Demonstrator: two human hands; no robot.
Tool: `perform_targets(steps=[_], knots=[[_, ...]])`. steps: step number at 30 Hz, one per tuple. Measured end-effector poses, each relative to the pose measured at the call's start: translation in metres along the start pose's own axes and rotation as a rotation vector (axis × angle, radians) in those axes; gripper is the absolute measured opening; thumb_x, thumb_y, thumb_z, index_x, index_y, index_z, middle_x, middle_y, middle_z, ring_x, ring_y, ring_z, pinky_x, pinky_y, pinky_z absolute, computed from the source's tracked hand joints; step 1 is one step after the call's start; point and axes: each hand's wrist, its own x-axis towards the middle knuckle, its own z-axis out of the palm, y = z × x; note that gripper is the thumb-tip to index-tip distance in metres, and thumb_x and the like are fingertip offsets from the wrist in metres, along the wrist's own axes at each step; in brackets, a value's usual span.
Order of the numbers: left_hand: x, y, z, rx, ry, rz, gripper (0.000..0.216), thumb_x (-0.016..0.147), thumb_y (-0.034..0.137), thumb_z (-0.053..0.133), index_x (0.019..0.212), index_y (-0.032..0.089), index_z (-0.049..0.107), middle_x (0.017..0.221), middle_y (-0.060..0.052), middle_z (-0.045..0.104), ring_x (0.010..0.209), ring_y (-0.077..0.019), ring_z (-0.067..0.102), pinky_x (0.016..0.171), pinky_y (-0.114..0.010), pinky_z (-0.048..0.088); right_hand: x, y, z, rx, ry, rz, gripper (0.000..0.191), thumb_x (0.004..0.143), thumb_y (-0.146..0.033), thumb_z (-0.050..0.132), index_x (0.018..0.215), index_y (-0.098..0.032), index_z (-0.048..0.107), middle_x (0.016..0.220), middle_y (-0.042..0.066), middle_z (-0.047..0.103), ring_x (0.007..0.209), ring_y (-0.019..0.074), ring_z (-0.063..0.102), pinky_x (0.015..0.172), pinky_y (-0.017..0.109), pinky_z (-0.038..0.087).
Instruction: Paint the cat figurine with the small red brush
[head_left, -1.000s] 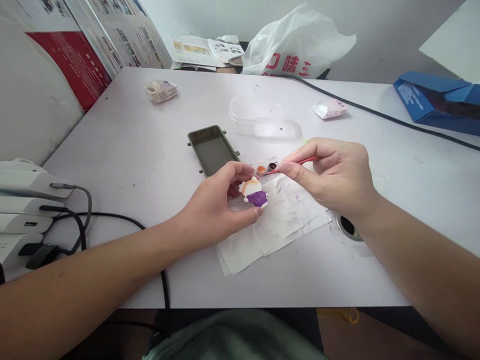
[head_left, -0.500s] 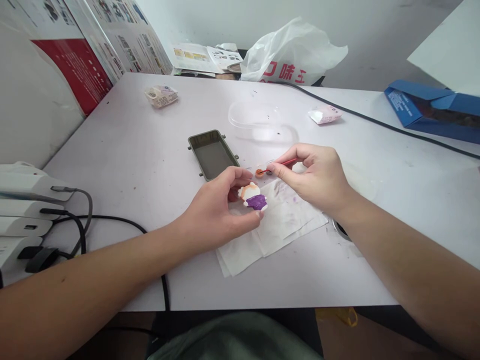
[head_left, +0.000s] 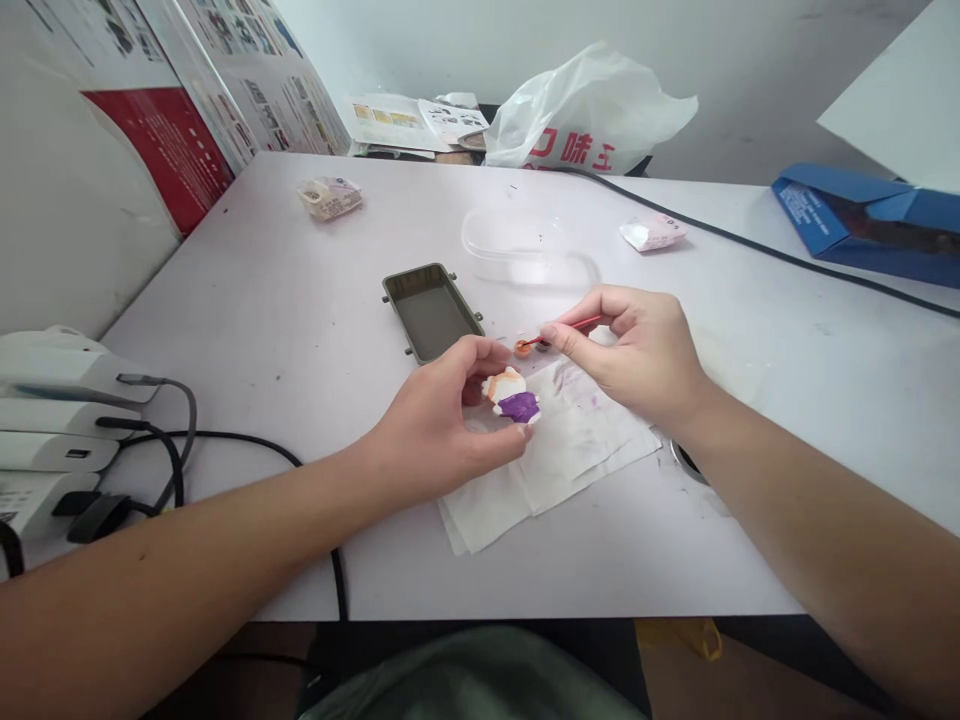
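Between the thumb and fingers of my left hand [head_left: 457,420] is a small white figurine [head_left: 514,397], painted purple on its lower part and orange along its top. My right hand [head_left: 637,345] pinches a thin red paintbrush [head_left: 581,323]. The brush's tip is at a small pot of orange paint [head_left: 523,349]. A dark little pot [head_left: 542,345] sits beside that one, partly behind the brush and fingertips. White tissues [head_left: 577,435] with faint purple stains lie flat under and between the hands.
An olive-green tray [head_left: 435,315] lies just beyond my left hand, with a clear plastic lid [head_left: 529,250] farther back. Crumpled packets [head_left: 330,198], a blue box [head_left: 862,230] and a plastic bag [head_left: 585,115] are toward the back. Chargers and cables [head_left: 142,430] crowd the left; a black cable crosses the right.
The whole view has shifted slightly. The brush tip stays at the orange pot, and both hands keep their holds on the figurine and the paintbrush.
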Motion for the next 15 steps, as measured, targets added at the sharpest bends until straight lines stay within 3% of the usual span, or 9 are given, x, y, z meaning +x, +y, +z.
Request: perform_targets(steps=[11, 15], knots=[[0.001, -0.001, 0.0, 0.008, 0.009, 0.021, 0.047, 0.08, 0.032, 0.076, 0.12, 0.024, 0.054, 0.129, -0.007, 0.063, 0.104, -0.0207, 0.063, 0.093, -0.04, 0.055, -0.007, -0.016, -0.01, 0.058, 0.098, -0.017, 0.01, 0.079, -0.026, 0.081, 0.075, -0.023, 0.073, 0.075, 0.001, 0.076, 0.07, 0.0176, 0.072, 0.066, 0.033, 0.061], [0.001, 0.0, 0.0, 0.001, -0.002, 0.036, 0.045, 0.08, 0.029, 0.075, 0.119, 0.024, 0.055, 0.124, -0.006, 0.065, 0.099, -0.019, 0.065, 0.088, -0.038, 0.056, -0.015, -0.027, -0.005, 0.256, -0.017, 0.062, 0.01, 0.077, -0.029, 0.083, 0.076, -0.026, 0.074, 0.077, 0.001, 0.078, 0.074, 0.0207, 0.076, 0.068, 0.035, 0.063]])
